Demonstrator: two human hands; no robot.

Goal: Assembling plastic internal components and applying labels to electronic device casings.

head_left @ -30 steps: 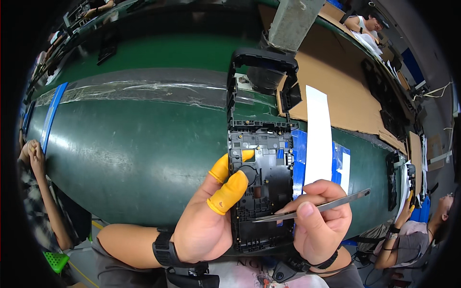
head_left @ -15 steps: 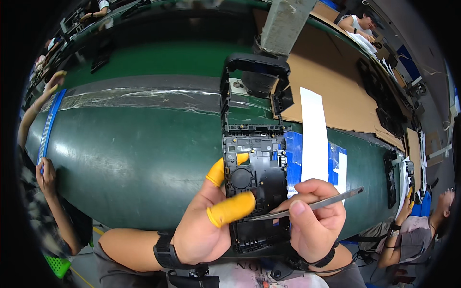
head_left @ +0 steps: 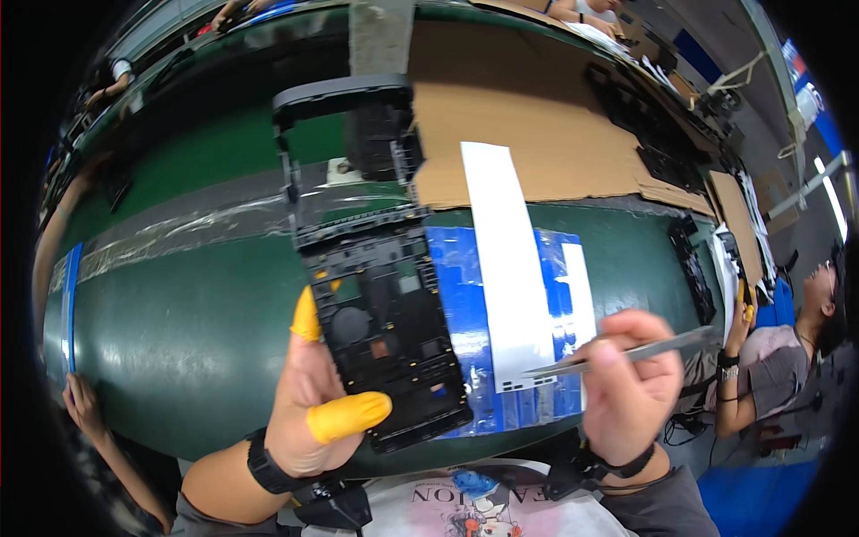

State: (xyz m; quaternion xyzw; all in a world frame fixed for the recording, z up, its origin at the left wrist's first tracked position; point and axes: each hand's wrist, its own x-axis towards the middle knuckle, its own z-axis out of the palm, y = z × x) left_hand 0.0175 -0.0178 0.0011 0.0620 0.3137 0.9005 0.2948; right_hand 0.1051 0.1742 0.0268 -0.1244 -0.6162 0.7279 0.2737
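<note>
My left hand (head_left: 304,407), with yellow finger cots on thumb and a finger, grips a black plastic housing (head_left: 389,313) by its left side. The housing is tilted a little, its inner side up, with an open frame at its far end. In my right hand (head_left: 631,394) I hold metal tweezers (head_left: 667,345) pinched between thumb and fingers. Their tips lie over the near end of a white paper strip (head_left: 506,251), close to several small black pieces (head_left: 526,385) along that end. Whether the tips touch a piece I cannot tell.
Under the strip is a blue taped pad (head_left: 461,313) on the green table (head_left: 197,313). Brown cardboard (head_left: 528,116) covers the far right, with black plastic parts (head_left: 640,112) on it. A co-worker (head_left: 769,358) sits at the right; another's hand (head_left: 82,407) is at the left.
My right hand has carried the tweezers off the housing and over to the strip's near end. The view has swung right, and the housing now leans left.
</note>
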